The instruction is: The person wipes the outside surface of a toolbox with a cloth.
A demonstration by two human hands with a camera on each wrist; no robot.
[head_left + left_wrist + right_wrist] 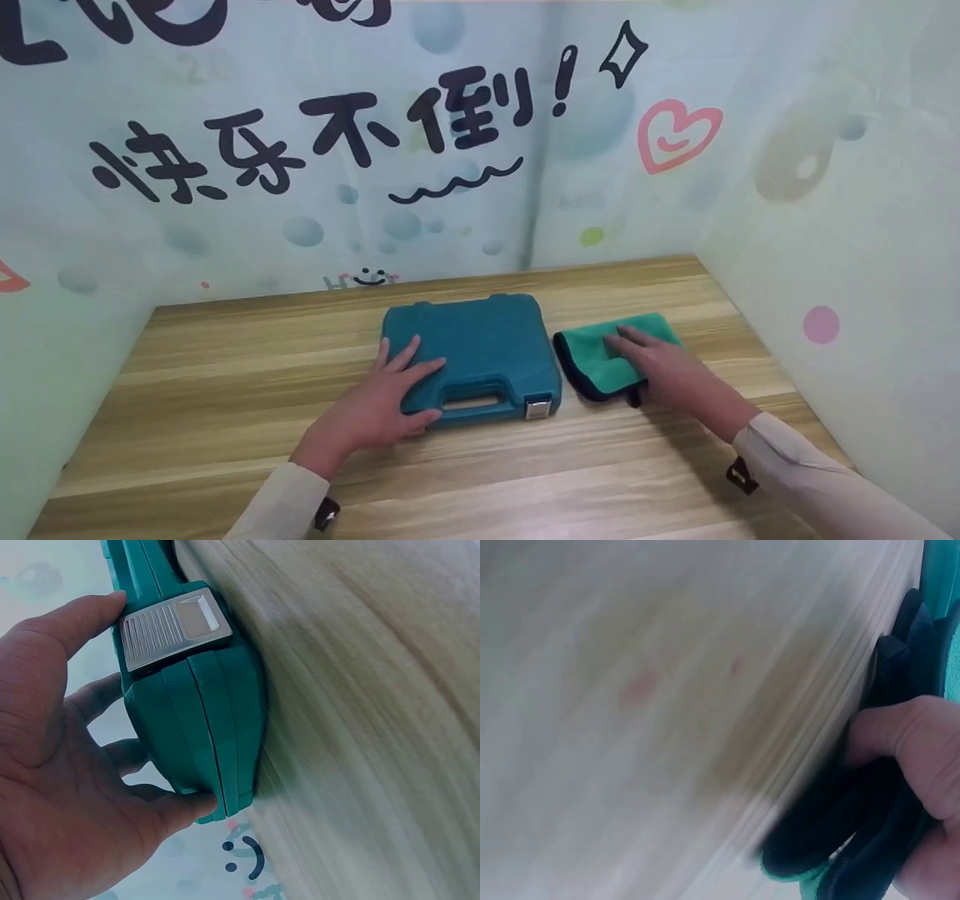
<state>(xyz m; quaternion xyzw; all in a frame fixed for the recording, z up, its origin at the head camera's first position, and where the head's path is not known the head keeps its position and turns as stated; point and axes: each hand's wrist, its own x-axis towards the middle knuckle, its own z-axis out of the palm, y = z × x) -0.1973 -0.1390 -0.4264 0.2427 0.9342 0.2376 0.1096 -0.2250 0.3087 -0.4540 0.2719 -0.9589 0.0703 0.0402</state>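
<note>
A teal plastic carrying case (480, 337) lies flat on the wooden table, its handle toward me. My left hand (371, 409) rests on the case's left front corner with fingers spread over the lid. In the left wrist view, the thumb touches the edge beside a metal latch (176, 628), and another finger reaches the side wall. Right of the case lies a folded green cloth (596, 364) with dark edging. My right hand (679, 375) grips its right side, fingers on top; the thumb presses into the dark folds (862, 802) in the right wrist view.
A second metal latch (538, 407) sits at the case's right front corner. Printed fabric walls (480, 225) stand along the back and both sides of the wooden table (247, 375). A narrow gap separates case and cloth.
</note>
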